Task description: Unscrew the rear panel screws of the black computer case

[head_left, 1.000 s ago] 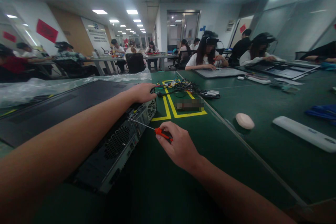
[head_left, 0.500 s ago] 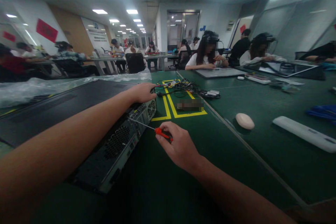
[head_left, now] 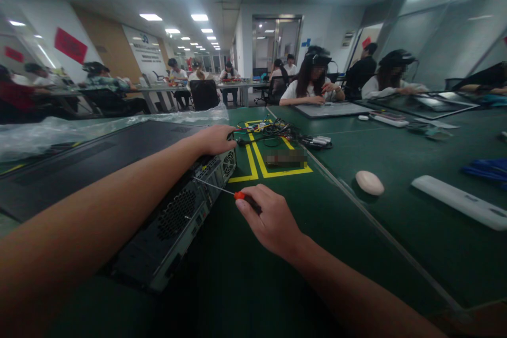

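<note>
A black desktop computer case (head_left: 130, 150) lies on its side at the left, its rear panel with vents and ports facing right. My left hand (head_left: 216, 140) is closed over the case's far rear corner; its fingertips are partly hidden. My right hand (head_left: 271, 216) is wrapped round the red and black handle of a screwdriver (head_left: 217, 188). The thin shaft points left, and its tip meets the rear panel close to the top edge, below my left forearm. Exact contact with a screw is too small to make out.
Beyond the case lies a tangle of cables (head_left: 277, 129) on the green table with yellow tape (head_left: 287, 173). To the right are a pale oval object (head_left: 369, 182) and a long white device (head_left: 459, 202). Plastic film (head_left: 99, 129) spreads behind the case. Co-workers sit across the table.
The screwdriver's handle has turned in my right hand, showing more black and less red. Its tip stays at the same spot, and my left hand has not moved.
</note>
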Action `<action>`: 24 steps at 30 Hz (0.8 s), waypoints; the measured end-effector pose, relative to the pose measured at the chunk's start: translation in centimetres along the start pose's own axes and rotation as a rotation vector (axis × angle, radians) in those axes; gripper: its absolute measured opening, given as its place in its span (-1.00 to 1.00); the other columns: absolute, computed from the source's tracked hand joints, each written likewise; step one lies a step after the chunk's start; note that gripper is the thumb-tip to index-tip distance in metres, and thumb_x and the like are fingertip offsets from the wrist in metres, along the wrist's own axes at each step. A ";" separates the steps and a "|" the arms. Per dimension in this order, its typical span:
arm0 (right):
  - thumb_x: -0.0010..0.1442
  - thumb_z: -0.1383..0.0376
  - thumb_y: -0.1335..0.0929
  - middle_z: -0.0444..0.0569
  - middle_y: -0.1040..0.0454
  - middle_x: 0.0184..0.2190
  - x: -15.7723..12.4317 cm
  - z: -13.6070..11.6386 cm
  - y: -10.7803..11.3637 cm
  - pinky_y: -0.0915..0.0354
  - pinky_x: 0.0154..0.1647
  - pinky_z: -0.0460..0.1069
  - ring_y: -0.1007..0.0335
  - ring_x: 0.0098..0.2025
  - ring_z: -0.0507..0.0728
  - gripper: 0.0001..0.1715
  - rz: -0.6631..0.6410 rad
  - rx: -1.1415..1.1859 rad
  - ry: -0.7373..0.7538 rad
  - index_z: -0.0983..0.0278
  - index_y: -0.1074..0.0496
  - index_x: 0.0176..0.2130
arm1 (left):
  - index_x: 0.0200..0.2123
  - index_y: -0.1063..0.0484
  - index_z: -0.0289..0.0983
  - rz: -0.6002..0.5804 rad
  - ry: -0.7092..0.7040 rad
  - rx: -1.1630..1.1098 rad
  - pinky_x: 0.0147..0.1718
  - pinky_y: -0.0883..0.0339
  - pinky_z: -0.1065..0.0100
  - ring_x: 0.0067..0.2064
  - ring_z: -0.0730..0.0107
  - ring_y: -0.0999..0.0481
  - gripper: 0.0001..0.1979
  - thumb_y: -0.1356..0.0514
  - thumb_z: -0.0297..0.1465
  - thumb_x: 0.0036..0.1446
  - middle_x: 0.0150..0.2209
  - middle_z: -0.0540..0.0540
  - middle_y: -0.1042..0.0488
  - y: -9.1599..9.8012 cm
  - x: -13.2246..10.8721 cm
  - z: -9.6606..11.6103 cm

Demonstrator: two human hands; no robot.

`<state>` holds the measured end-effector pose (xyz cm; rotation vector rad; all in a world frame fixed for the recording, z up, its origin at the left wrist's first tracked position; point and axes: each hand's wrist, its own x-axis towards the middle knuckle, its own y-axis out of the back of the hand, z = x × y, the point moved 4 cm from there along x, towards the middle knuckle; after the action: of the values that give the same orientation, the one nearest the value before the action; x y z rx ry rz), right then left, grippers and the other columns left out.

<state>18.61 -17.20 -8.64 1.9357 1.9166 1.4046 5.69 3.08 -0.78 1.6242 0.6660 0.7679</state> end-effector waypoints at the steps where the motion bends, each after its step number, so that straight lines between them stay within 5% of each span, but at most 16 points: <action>1: 0.46 0.22 -0.32 0.01 -0.58 -0.21 0.0 0.0 -0.1 -0.34 -0.20 0.04 -0.51 -0.21 0.16 -0.77 -0.010 0.002 -0.005 0.27 -0.54 -0.09 | 0.33 -0.36 -0.39 0.001 -0.002 0.001 0.24 -0.30 0.16 0.26 0.00 -0.49 -0.36 -0.05 -0.21 0.28 0.27 -0.35 -0.49 0.0 0.0 0.0; 7: 0.37 0.19 -0.40 0.04 -0.60 -0.12 -0.3 0.3 -0.6 -0.41 -0.15 0.06 -0.56 -0.15 0.19 -0.71 -0.017 0.085 -0.031 0.27 -0.44 0.04 | 0.33 -0.37 -0.35 -0.001 -0.007 -0.007 0.24 -0.32 0.12 0.25 -0.01 -0.50 -0.38 -0.05 -0.22 0.27 0.27 -0.33 -0.50 0.1 0.0 0.1; 14: 0.36 0.31 -0.36 0.00 -0.58 -0.16 -0.2 0.3 -0.4 -0.43 -0.14 0.06 -0.56 -0.17 0.16 -0.89 -0.015 0.095 0.000 0.22 -0.41 -0.08 | 0.33 -0.37 -0.39 -0.002 -0.002 -0.002 0.25 -0.30 0.15 0.27 -0.02 -0.49 -0.36 -0.04 -0.21 0.27 0.27 -0.35 -0.49 0.0 0.0 0.0; 24: 0.38 0.31 -0.36 0.00 -0.58 -0.15 -0.2 0.3 -0.4 -0.46 -0.11 0.07 -0.56 -0.15 0.16 -0.88 -0.028 0.092 -0.010 0.22 -0.41 -0.06 | 0.35 -0.36 -0.37 0.004 -0.003 -0.033 0.27 -0.29 0.08 0.27 -0.07 -0.47 -0.34 -0.07 -0.22 0.24 0.29 -0.36 -0.48 -0.1 0.1 -0.2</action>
<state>18.52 -17.06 -9.18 1.9418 2.0302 1.3196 5.65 3.30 -0.81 1.5962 0.6453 0.7757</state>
